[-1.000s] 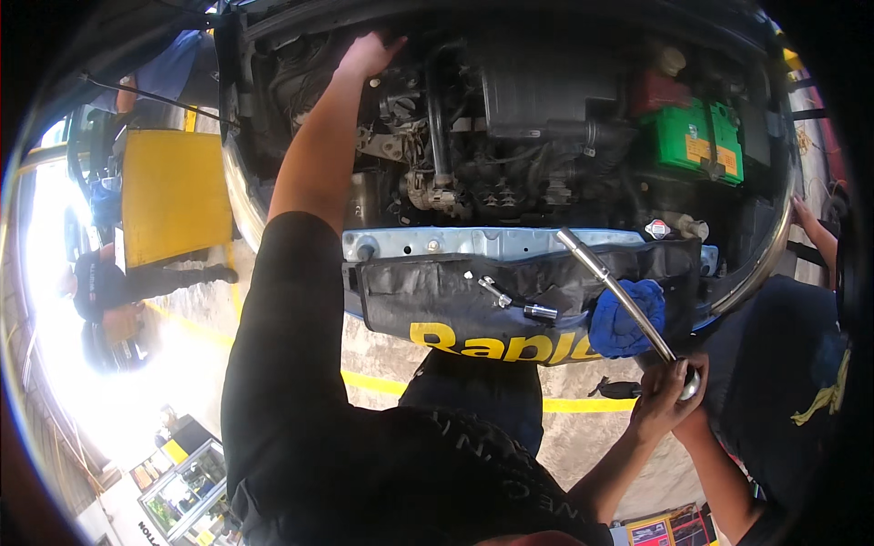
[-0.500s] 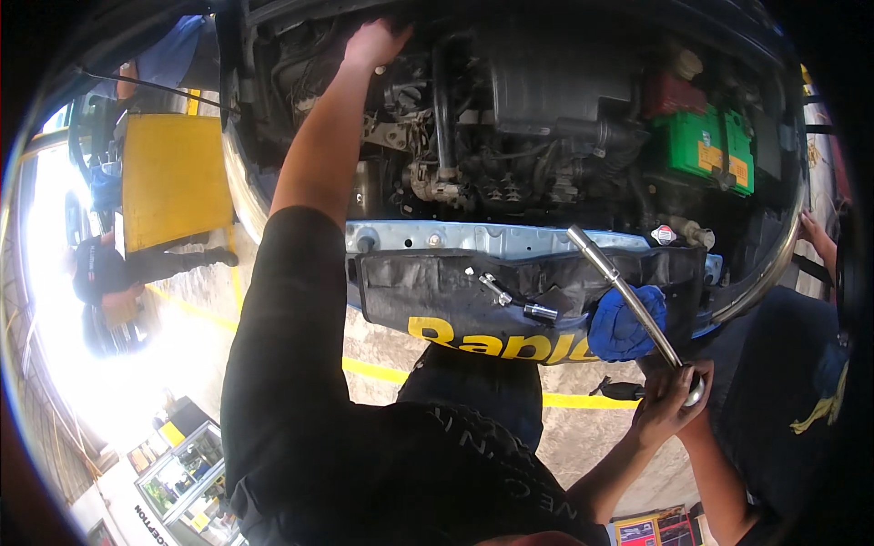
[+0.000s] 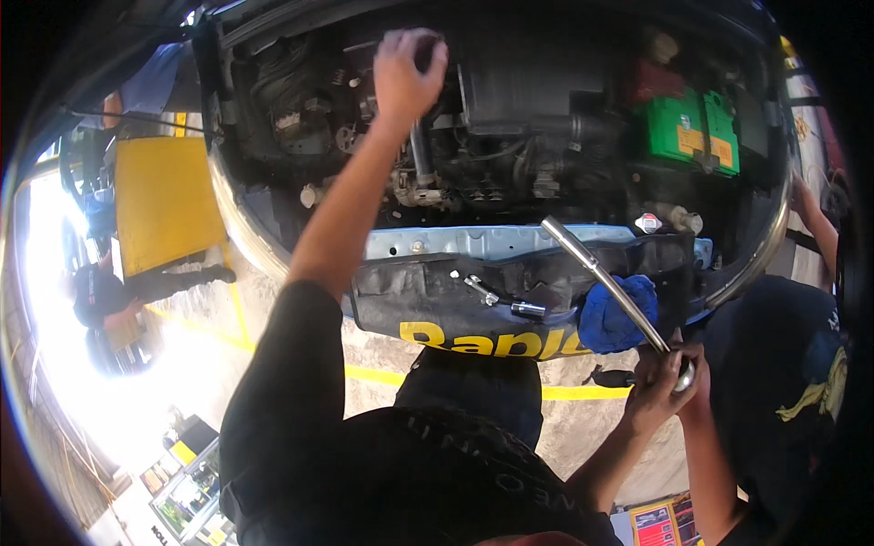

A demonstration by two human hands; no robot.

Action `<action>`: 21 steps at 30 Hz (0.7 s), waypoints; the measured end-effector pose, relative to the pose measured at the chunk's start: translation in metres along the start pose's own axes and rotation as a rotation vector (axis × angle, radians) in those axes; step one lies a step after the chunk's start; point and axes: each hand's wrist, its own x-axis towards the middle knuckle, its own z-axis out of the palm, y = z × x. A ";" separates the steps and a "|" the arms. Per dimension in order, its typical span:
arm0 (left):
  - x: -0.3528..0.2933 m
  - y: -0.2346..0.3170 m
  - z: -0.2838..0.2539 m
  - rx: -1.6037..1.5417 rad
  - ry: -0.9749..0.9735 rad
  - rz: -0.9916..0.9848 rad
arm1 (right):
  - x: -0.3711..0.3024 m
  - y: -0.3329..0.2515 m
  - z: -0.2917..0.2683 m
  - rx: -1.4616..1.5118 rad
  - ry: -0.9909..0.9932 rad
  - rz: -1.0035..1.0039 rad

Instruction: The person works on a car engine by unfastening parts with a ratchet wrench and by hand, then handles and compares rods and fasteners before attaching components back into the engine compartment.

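My left hand hovers over the engine at the far left of the bay. Its thumb and curved fingers stand apart around a dark gap, and I see nothing held there. Low on the right, my right hand is closed round the rounded end of a long chrome torque wrench. Another person's hand presses against the same end. The wrench slants up to the left over a bunched blue cloth. On the black fender cover lie a chrome socket and a jointed extension.
A green battery sits at the bay's right, and a radiator cap behind the light-blue front crossmember. Beside me on the right stands a person in dark clothes. A yellow panel stands left of the car.
My left hand has moved right and slightly nearer over the engine, its fingers now curved. The view has shifted a little. My right hand still holds the wrench.
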 end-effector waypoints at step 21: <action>-0.093 0.054 0.064 -0.481 -0.237 -0.846 | 0.017 -0.021 0.050 0.118 -0.179 0.178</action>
